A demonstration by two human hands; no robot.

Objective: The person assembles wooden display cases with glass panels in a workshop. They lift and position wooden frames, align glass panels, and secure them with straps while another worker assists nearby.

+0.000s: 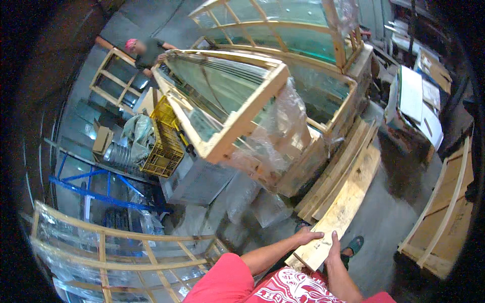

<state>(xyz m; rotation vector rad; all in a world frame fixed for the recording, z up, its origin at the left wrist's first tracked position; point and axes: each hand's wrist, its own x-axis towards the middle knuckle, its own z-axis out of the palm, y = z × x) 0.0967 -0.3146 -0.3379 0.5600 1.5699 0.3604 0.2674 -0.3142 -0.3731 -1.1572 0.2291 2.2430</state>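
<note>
My left hand (307, 236) is closed on the left edge of a long pale wooden plank (344, 202), its thumb lying on top. Across from it, my right hand (334, 249) grips the plank's right edge, thumb also on top. The plank's near end reaches my red shirt, and another board end shows just under it. It stretches away from me, beside other planks (337, 169) stacked by a crate. Whether its far end touches the floor, I cannot tell. My fingers are hidden beneath the wood.
Ahead stands a wooden crate (247, 108) with glass sheets and torn plastic film. A person (148, 54) holds its far end. A yellow plastic basket (164, 144) sits to the left. Slatted crates (151, 262) lie near left, and a cardboard-faced panel (442, 202) is at right.
</note>
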